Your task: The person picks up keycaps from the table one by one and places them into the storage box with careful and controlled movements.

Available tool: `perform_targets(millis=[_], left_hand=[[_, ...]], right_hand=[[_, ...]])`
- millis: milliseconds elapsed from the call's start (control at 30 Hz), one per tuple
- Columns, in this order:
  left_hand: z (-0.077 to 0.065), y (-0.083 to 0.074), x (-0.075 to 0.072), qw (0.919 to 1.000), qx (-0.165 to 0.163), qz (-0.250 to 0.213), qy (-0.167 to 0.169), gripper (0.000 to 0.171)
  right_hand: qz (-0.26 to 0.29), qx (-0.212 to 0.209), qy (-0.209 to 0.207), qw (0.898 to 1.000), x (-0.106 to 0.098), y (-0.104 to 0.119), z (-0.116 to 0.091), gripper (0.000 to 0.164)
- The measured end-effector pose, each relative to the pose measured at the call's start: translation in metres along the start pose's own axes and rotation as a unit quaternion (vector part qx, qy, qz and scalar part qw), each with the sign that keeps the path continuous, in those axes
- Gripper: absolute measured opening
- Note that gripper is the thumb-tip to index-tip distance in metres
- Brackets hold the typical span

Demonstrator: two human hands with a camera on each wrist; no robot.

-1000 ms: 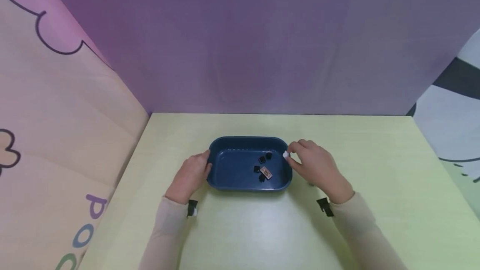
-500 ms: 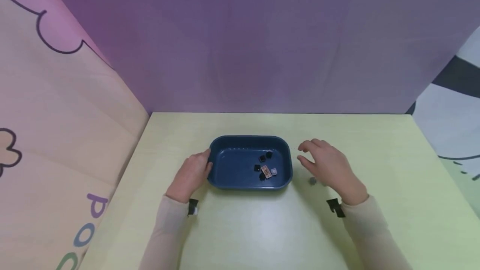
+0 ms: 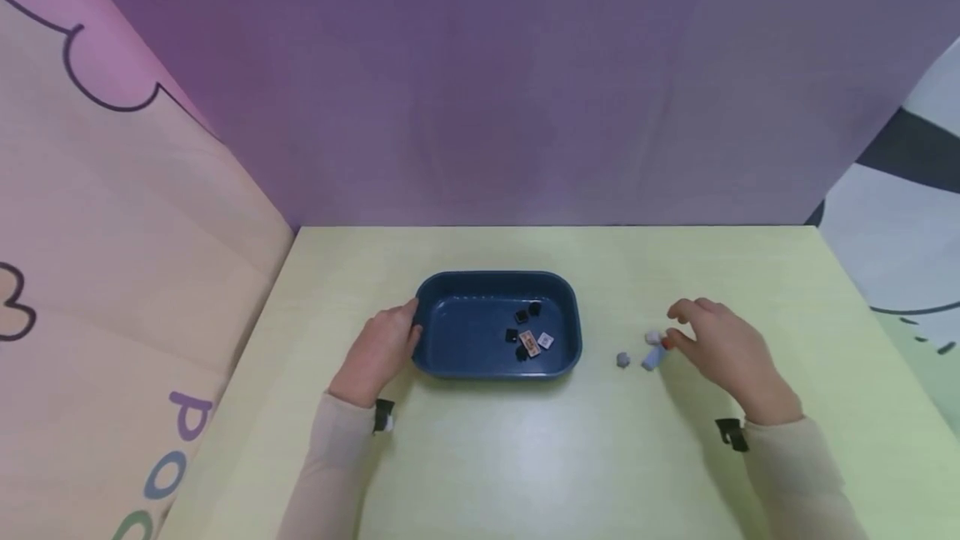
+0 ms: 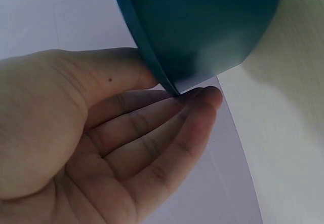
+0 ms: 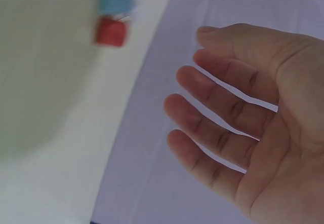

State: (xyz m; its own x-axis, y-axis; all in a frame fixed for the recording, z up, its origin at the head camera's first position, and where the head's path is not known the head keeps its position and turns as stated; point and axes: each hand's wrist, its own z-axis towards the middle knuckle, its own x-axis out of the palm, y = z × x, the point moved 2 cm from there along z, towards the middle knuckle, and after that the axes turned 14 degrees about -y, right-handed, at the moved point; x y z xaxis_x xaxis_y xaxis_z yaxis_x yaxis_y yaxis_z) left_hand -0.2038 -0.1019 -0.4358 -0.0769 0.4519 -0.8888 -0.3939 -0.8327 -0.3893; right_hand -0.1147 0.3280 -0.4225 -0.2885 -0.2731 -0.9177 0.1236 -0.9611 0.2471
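Observation:
My left hand [image 3: 377, 354] holds the left end of a dark blue rectangular tray [image 3: 480, 375]. In the left wrist view its thumb lies on the tray's rim [image 4: 139, 44] and its fingers are on the other side. Inside the tray, toward the right, lie several small black pieces [image 3: 522, 317], a pinkish printed tile [image 3: 529, 344] and a white square piece [image 3: 545, 342]. My right hand [image 3: 727, 354] holds nothing, its fingers loosely bent and apart. Just left of it on the table are a light blue piece [image 3: 652, 358], a red piece [image 5: 111, 31] and a whitish piece [image 3: 653, 337].
A small grey piece [image 3: 623, 360] lies on the pale yellow-green table [image 3: 480, 457] between the tray and the right-hand pieces. A purple wall [image 3: 480, 90] stands behind the table, with a printed panel [image 3: 135, 215] along the left side.
The right hand let go of a white piece, which now lies in the tray, and moved right past the loose pieces, uncovering them. The left hand stays on the tray.

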Motion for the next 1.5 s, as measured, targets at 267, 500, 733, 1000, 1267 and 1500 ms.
perform_targets(millis=[267, 500, 733, 1000, 1267, 1500], left_hand=[[0.0, 0.001, 0.001, 1.0, -0.006, -0.003, 0.0, 0.045], [0.001, 0.001, 0.002, 1.0, -0.007, -0.003, 0.002, 0.045], [0.001, 0.0, 0.001, 1.0, -0.004, -0.001, 0.001, 0.044], [0.0, 0.001, 0.001, 1.0, -0.001, -0.003, 0.001, 0.044], [0.0, 0.001, 0.002, 1.0, -0.001, -0.006, 0.001, 0.044], [0.0, 0.001, 0.001, 1.0, -0.008, -0.003, 0.005, 0.045]], right_hand=[[0.011, 0.011, 0.043, 0.999, 0.018, -0.021, -0.008, 0.024], [0.03, 0.017, 0.043, 0.998, 0.029, -0.03, -0.008, 0.017], [0.03, 0.016, 0.046, 0.998, 0.032, -0.032, -0.007, 0.013], [0.03, 0.028, 0.057, 0.998, 0.029, -0.03, -0.005, 0.011], [0.035, 0.026, 0.036, 0.998, 0.02, -0.019, -0.001, 0.015], [0.037, -0.016, -0.003, 0.999, 0.008, 0.016, 0.016, 0.016]])
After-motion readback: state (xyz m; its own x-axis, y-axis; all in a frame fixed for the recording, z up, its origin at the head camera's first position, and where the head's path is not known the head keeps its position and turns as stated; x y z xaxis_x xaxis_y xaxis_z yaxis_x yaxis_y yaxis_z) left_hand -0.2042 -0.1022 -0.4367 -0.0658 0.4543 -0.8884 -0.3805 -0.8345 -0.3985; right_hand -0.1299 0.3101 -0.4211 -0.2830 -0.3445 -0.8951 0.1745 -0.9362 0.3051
